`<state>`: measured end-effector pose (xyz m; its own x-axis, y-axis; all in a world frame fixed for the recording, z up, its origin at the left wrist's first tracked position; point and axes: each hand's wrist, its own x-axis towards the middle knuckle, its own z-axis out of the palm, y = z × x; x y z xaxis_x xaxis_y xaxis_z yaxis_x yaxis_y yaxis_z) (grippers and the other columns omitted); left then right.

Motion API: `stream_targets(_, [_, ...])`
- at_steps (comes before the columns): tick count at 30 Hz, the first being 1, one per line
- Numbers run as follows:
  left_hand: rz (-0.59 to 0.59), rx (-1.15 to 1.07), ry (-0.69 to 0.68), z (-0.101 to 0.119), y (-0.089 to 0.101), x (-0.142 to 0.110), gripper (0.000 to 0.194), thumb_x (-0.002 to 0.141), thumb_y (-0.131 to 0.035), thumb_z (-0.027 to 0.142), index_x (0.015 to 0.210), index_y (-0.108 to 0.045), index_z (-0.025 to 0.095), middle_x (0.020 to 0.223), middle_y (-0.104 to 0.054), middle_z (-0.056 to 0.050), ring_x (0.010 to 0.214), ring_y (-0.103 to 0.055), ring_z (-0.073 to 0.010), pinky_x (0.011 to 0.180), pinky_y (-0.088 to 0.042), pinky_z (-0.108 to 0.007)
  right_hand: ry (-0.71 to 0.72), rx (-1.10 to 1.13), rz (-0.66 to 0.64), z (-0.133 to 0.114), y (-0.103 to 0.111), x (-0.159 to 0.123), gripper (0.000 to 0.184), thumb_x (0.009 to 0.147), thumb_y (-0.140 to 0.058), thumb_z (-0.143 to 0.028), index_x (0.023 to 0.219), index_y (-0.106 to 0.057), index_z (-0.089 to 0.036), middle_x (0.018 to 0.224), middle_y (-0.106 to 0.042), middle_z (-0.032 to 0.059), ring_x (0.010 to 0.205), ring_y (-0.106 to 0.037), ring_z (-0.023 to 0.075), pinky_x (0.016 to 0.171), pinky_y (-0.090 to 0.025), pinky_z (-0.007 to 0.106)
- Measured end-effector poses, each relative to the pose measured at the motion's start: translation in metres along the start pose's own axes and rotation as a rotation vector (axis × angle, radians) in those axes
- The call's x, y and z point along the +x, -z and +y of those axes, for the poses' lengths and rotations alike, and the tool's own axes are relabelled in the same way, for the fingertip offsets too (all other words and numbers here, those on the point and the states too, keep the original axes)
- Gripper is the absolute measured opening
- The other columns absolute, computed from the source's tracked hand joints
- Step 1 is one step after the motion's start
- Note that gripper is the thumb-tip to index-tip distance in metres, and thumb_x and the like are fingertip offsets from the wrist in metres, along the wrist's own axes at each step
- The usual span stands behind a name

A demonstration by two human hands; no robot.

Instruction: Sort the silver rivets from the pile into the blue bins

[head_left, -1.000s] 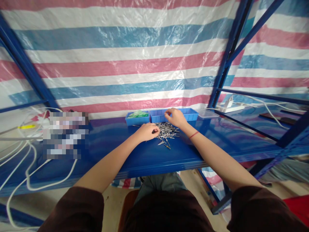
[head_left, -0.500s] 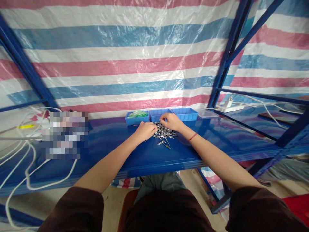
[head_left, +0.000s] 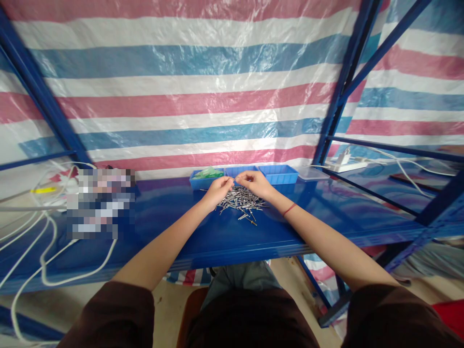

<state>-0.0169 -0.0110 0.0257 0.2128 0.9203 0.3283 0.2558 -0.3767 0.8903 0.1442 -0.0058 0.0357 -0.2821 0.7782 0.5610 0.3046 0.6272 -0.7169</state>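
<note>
A heap of thin metal pop rivets lies on the blue shelf top, a few of them scattered toward me. Over the heap's back edge, my left hand and my right hand meet almost fingertip to fingertip. Both are closed in a pinch. A small thin piece, apparently one rivet, shows between the fingertips; its ends are hidden. Just behind the hands stands a blue bin, partly covered by my right hand. To its left, another blue bin holds green plastic pieces.
A third blue bin stands at the right, beside a clear plastic lid. White cables and a blurred-out patch take up the left. A power strip lies behind the right frame bars. Striped sheeting closes the back.
My left hand has lifted from the heap and moved slightly back. The two hands have come together, fingertips pinched, with a small thin piece between them. The view has shifted slightly.
</note>
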Motion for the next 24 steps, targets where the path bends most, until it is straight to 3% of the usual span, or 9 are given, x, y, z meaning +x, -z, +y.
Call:
stream_targets(5, [-0.046,-0.025,0.030,0.006,-0.002,-0.005,0.022,0.084,-0.045,0.030,0.088,-0.060,0.014,0.090,-0.065,-0.005,0.077,-0.058,-0.0127,0.068,-0.045,-0.023,-0.003,0.047,0.042,-0.002,-0.001,0.000,0.025,0.074,-0.058,-0.037,0.078,-0.063,-0.013,0.074,-0.067,0.0055,0.068,-0.059,0.0133,0.068,-0.046,0.028])
stream_targets(11, [-0.116,-0.038,-0.092,-0.002,-0.006,-0.001,0.016,0.083,-0.048,0.023,0.092,-0.056,0.012,0.094,-0.065,-0.006,0.077,-0.059,-0.0121,0.075,-0.046,-0.026,0.159,-0.258,0.080,-0.016,0.000,-0.007,0.020,0.077,-0.051,-0.026,0.079,-0.065,-0.013,0.070,-0.065,0.0033,0.065,-0.056,0.0120,0.064,-0.042,0.025])
stream_targets(16, [-0.082,-0.073,-0.162,-0.006,-0.003,0.002,0.015,0.081,-0.052,0.023,0.090,-0.054,0.012,0.090,-0.065,-0.006,0.079,-0.061,-0.0132,0.079,-0.047,-0.029,0.293,-0.389,0.101,-0.022,0.004,-0.010,0.017,0.077,-0.048,-0.021,0.080,-0.064,-0.014,0.075,-0.064,0.0036,0.068,-0.055,0.0122,0.069,-0.042,0.025])
stream_targets(24, [0.073,0.014,-0.221,-0.013,0.004,0.008,0.023,0.082,-0.049,0.030,0.097,-0.054,0.013,0.088,-0.065,-0.007,0.077,-0.063,-0.0145,0.076,-0.049,-0.029,0.330,-0.588,0.009,-0.007,0.014,-0.004,0.022,0.083,-0.045,-0.024,0.085,-0.065,-0.015,0.084,-0.067,0.0053,0.073,-0.056,0.0136,0.074,-0.039,0.025])
